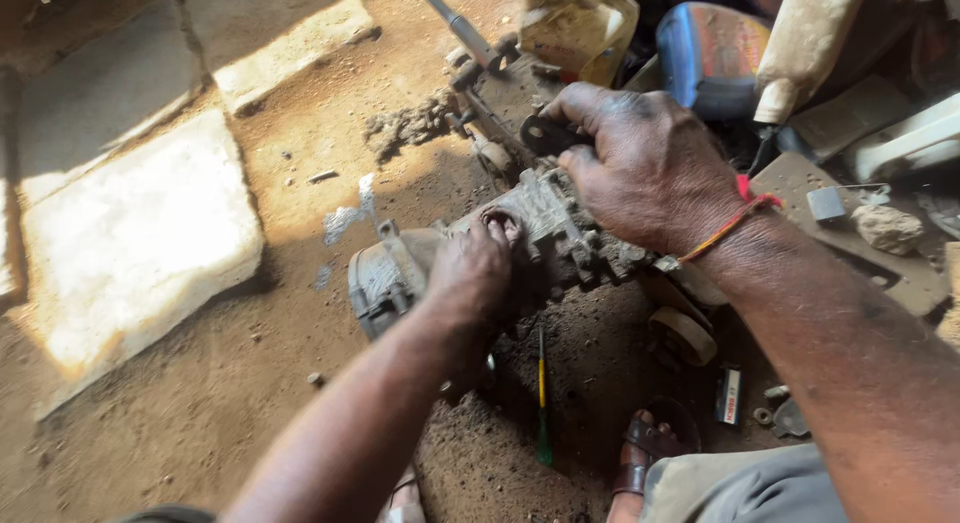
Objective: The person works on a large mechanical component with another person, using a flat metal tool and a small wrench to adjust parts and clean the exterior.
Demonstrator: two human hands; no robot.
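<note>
A greasy grey metal engine block lies on the dirt floor in the middle of the head view. My left hand rests on top of it, fingers curled against the casting. My right hand is closed around a dark round part at the block's far end; a red and orange thread circles that wrist. A long metal rod runs away from the block toward the top.
A yellow-and-green screwdriver lies on the oily dirt below the block. Plastic oil jugs, yellowish and blue, stand at the top. Pale stone slabs sit left. My sandalled foot and a small box are lower right.
</note>
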